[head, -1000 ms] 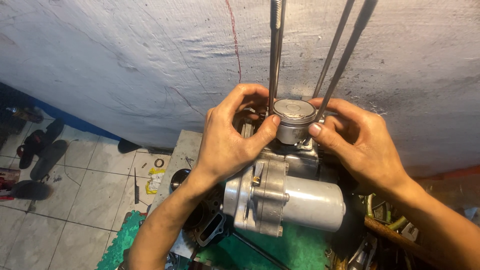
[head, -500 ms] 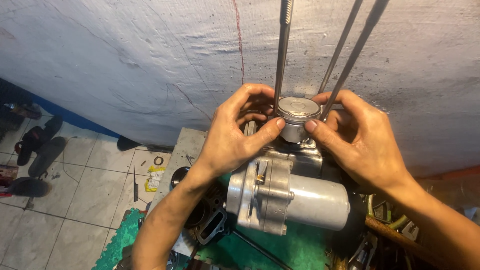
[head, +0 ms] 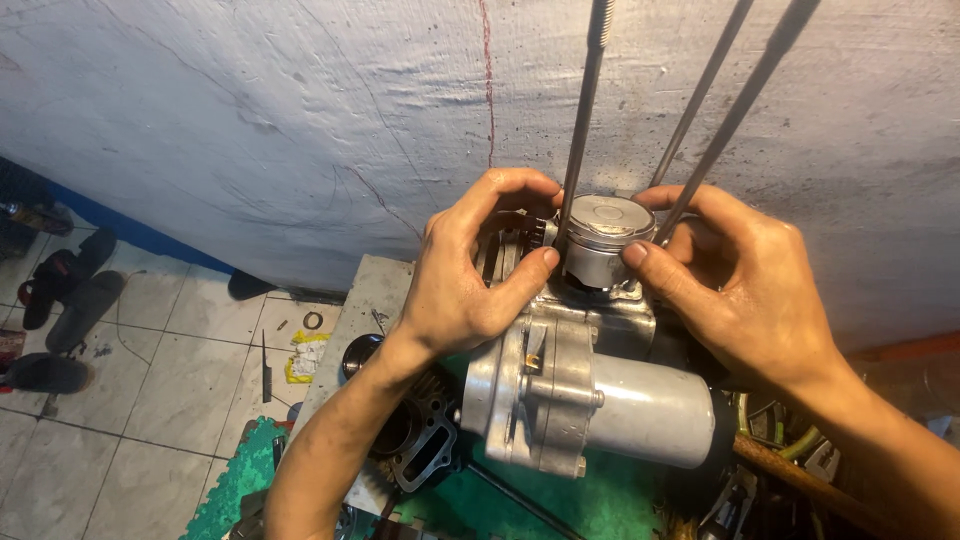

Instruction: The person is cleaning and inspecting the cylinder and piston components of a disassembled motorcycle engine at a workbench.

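1. Left hand (head: 465, 285): curled against the left side of the piston (head: 603, 240); thumb tip pressed to its skirt, the other fingers (head: 500, 185) arched over behind it. Fingers narrow, closed on the piston.
2. Right hand (head: 755, 290): mirrors the left from the other side; thumb tip touching the piston's right flank, fingers bent round the back. Fingers narrow, also holding the piston.
3. Piston: short silvery cylinder with a flat crown, upright, held between both thumbs just above the engine case (head: 570, 385).
4. Studs (head: 585, 120): three long, thin metal rods rising from the case past the fingers and out of the top of the view; one stands just left of the piston, two just right of it, the near one crossing the right hand's fingers.
5. Engine case: grey cast metal, directly below both hands, with a smooth cylindrical housing (head: 650, 405) on the side under the right wrist.
6. Cylinder block (head: 420, 435): dark, finned, with a round bore; lies below the left forearm.
7. Bench (head: 360, 300): grey slab left of the left wrist; green mat (head: 590, 500) under the case.
8. Wall (head: 250, 130): rough whitish surface behind the fingers.
9. Floor (head: 150, 370): pale tiles, far left of the left hand, with dark sandals (head: 75, 285) and small scraps.
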